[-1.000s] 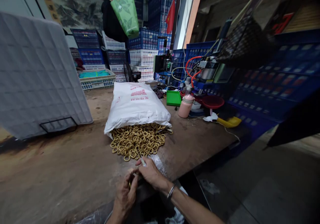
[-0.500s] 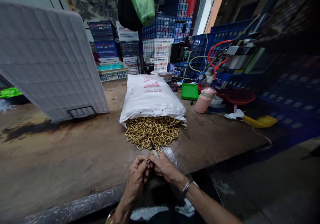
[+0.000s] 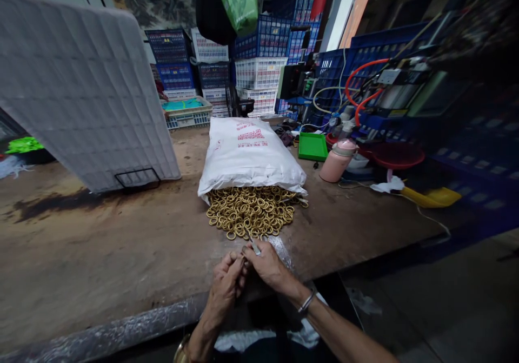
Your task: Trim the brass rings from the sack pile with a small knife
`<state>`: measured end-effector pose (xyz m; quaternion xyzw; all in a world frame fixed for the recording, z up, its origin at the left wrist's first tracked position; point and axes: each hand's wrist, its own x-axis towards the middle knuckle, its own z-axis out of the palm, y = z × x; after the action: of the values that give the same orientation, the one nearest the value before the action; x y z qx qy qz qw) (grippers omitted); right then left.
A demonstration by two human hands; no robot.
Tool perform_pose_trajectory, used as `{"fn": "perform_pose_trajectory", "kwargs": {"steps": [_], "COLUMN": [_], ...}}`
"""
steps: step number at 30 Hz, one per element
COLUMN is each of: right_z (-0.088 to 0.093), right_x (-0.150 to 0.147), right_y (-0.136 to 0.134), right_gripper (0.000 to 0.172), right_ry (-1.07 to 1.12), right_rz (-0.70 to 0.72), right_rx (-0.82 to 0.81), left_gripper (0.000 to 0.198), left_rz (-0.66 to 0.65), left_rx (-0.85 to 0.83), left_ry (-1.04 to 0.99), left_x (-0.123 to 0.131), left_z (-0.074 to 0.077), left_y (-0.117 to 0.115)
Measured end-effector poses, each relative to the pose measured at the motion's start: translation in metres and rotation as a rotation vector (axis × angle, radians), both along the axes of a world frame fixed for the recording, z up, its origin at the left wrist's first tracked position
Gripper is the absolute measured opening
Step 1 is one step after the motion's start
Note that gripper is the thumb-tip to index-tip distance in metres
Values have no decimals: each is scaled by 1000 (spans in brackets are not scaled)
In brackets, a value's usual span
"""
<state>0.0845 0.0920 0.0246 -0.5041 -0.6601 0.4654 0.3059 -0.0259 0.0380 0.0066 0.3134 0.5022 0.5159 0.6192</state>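
My left hand point(image 3: 225, 281) is closed, thumb and fingers pinching a small gold-coloured ring point(image 3: 243, 257) that is mostly hidden by the fingertips. Close against it, my right hand point(image 3: 268, 265) is wrapped round a small knife point(image 3: 255, 248) with a pale grey handle and a dark, thin blade pointing away from me. Both hands are over the near edge of the table. Just beyond them, a pile of gold-coloured rings point(image 3: 252, 211) spills from the mouth of a white woven sack point(image 3: 251, 160) with red print, lying on its side.
A tall pale quilted panel point(image 3: 89, 92) stands on the left of the brown table point(image 3: 133, 260). To the right are a green tray point(image 3: 312, 146), a pink bottle point(image 3: 337, 160), a yellow scoop point(image 3: 432, 196) and a machine with orange hoses point(image 3: 360, 81). Stacked crates point(image 3: 259, 73) fill the back.
The view has shifted slightly, so the scene sits a little further right. The knife in my right hand has turned, its blade now showing thinner. My hands stay together.
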Motion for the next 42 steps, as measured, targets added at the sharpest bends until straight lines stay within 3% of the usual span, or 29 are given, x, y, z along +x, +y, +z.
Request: {"fn": "perform_pose_trajectory", "kwargs": {"steps": [4, 7, 11, 15, 23, 29, 34, 42], "right_z": [-3, -7, -16, -21, -10, -5, -3, 0], "right_x": [1, 5, 10, 12, 9, 15, 21, 13], "right_y": [3, 2, -6, -12, -18, -6, -2, -13], "right_gripper": [20, 20, 13, 23, 32, 28, 26, 32], "right_ry": [-35, -184, -347, -488, -624, -751, -635, -524], "right_rz": [14, -7, 155, 223, 240, 152, 179, 275], "right_rx": [21, 149, 293, 369, 404, 289, 316, 417], "left_gripper": [31, 31, 31, 34, 31, 28, 27, 28], "left_rz": [14, 27, 43, 62, 63, 59, 43, 49], "left_rx": [-11, 1, 33, 34, 52, 66, 58, 75], "left_ry": [-92, -110, -117, -116, -62, -51, -154, -172], "left_x": [-1, -2, -3, -5, -7, -7, -7, -8], "left_z": [1, 3, 5, 4, -2, 5, 11, 3], "left_y": [-3, -4, -2, -1, -3, -5, -5, -3]}}
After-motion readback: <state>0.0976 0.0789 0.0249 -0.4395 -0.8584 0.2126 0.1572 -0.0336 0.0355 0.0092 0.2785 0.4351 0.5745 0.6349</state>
